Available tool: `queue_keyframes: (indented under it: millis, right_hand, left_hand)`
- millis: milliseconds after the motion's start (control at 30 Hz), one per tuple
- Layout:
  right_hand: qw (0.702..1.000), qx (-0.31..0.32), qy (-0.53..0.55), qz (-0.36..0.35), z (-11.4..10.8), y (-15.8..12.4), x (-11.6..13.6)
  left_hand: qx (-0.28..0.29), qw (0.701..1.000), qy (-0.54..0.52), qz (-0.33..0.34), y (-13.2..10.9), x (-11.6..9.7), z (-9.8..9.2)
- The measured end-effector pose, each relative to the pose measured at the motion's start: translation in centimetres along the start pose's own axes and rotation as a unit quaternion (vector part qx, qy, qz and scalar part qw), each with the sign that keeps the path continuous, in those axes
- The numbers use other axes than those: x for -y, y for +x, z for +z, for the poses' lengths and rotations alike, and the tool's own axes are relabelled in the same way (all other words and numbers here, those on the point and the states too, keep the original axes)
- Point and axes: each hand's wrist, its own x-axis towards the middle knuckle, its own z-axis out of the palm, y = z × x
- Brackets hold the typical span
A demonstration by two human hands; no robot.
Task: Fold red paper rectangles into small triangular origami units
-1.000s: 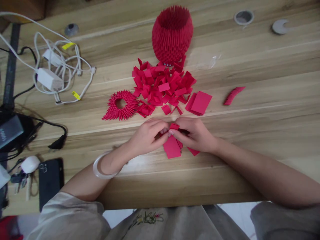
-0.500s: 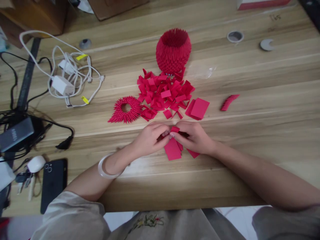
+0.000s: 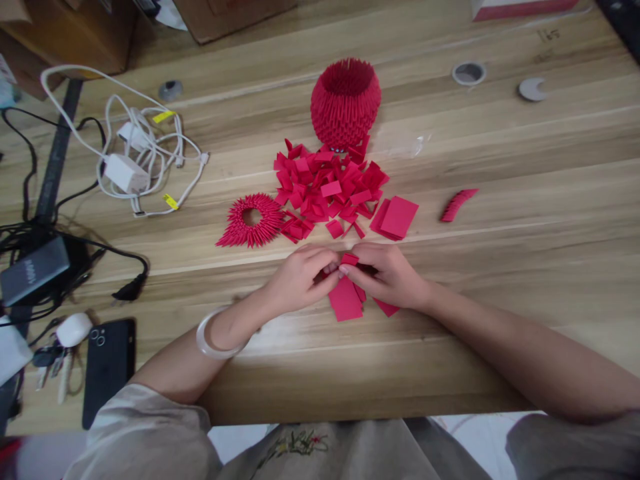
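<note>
My left hand (image 3: 299, 277) and my right hand (image 3: 387, 272) meet at the middle of the wooden table (image 3: 500, 220), both pinching one small folded red paper piece (image 3: 349, 259). Flat red paper slips (image 3: 345, 299) lie under and between the hands. Just beyond them is a pile of folded red paper pieces (image 3: 327, 187) and a small stack of red slips (image 3: 397, 217). A ring of joined red pieces (image 3: 253, 220) lies to the left of the pile. A round red paper vase (image 3: 345, 100) stands behind it. A white bangle (image 3: 213, 337) is on my left wrist.
A short curved strip of joined red pieces (image 3: 459, 203) lies to the right. White chargers and cables (image 3: 135, 160) lie at the left, with black cables, a dark power bank (image 3: 33, 270), a black phone (image 3: 107, 367) and keys. Tape roll (image 3: 469, 73) sits far right.
The view tilted up between the first earlier frame and the second, then held. My hands stay together on the small red piece with only slight finger movement.
</note>
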Motion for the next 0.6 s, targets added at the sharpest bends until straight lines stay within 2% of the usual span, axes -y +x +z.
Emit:
queue_keyframes:
  millis: [600]
  right_hand:
    - [1.000,0.006,-0.015,0.008,-0.01,0.02,0.03]
  left_hand:
    - [-0.004,1.000,0.005,0.005,0.09,-0.10,-0.09]
